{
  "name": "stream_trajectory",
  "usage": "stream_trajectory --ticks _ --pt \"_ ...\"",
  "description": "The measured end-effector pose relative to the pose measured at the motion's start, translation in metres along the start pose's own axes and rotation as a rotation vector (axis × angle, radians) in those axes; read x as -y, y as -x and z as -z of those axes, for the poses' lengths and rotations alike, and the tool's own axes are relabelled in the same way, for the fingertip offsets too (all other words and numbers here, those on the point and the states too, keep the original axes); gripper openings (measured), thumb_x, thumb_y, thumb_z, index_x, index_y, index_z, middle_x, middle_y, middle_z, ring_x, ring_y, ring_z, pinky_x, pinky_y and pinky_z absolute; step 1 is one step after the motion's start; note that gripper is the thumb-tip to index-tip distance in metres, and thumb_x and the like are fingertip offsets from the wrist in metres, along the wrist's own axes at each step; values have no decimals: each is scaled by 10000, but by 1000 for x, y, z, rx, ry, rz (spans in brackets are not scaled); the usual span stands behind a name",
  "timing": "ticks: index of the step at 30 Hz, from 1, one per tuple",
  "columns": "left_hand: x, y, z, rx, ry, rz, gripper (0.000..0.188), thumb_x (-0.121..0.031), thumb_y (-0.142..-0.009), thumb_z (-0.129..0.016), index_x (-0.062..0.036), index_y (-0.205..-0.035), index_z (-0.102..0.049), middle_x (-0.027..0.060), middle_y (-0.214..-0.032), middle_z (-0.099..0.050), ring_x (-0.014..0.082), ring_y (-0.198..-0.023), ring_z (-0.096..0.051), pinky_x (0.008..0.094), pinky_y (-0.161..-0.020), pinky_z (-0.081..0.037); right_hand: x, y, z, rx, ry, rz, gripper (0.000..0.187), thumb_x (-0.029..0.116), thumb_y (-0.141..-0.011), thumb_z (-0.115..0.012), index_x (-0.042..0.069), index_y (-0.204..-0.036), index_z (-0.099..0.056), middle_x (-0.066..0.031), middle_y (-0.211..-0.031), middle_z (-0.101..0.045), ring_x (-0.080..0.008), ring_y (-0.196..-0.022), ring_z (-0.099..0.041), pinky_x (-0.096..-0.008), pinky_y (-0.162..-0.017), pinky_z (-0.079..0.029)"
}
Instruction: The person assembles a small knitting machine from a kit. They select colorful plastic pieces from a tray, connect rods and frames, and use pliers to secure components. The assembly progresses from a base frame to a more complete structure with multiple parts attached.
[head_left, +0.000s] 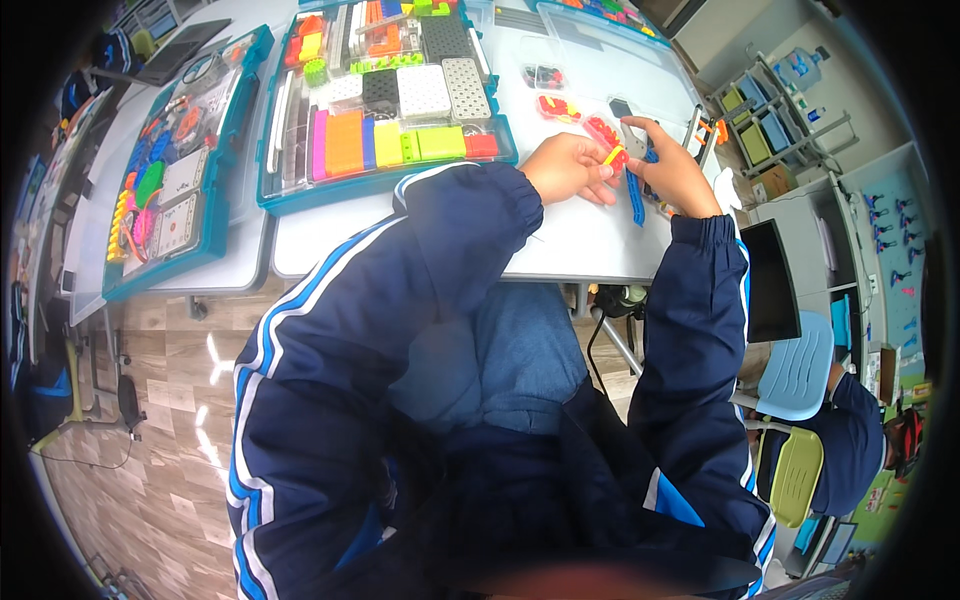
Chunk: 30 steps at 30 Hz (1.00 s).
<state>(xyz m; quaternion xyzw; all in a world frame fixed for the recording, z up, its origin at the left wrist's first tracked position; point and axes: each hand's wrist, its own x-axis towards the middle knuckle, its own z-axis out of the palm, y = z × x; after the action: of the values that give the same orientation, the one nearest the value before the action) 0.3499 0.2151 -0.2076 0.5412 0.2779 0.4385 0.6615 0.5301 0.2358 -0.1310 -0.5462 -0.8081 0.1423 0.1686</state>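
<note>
Lettering marks two white cards (180, 224) in the left teal case (222, 205), too small to read surely. At the right of the tabletop (575, 258), a small red-and-yellow piece (614, 156) sits between the hands. The left hand (568, 170) has its fingertips pinched on it; the right hand (680, 170) curves close around its other side, thumb and forefinger spread apart, and I cannot tell whether it grips it. A blue strip (636, 203) lies just below, toward the near edge. Past the hands, a tub of red and yellow parts (557, 108) crowds the space. The larger teal case (390, 184), packed with coloured blocks, stands left of them, the left sleeve (470, 205) crossing its near corner. Farther right are a black monitor (775, 280) and a blue chair (797, 372).
</note>
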Motion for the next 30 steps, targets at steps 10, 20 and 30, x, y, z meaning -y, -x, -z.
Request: stream_trajectory --ticks 10,20,30 --pt "6 -5 1 59 42 -15 195 -69 -956 -537 47 -1104 -589 145 -1081 -647 244 -1015 -651 351 -901 -547 25 11 1 87 -211 -258 588 50 -883 -567 211 -1429 -420 -78 -663 -599 -146 -460 -553 -282 -394 -404" --pt "-3 4 -3 169 19 84 218 -147 -980 -527 15 -1091 -621 95 -1047 -639 172 -996 -619 319 -909 -510 28 17 -4 51 -554 -313 641 28 -857 -491 160 -1462 -328 -83 -657 -594 -156 -449 -577 -276 -368 -388" --pt "-4 5 -3 212 75 127 262 -159 -1006 -476 58 -1083 -601 99 -931 -635 175 -866 -637 308 -832 -516 16 15 -5 114 -650 -318 677 -11 -781 -542 111 -1427 -385 -73 -665 -586 -132 -453 -512 -260 -420 -380"
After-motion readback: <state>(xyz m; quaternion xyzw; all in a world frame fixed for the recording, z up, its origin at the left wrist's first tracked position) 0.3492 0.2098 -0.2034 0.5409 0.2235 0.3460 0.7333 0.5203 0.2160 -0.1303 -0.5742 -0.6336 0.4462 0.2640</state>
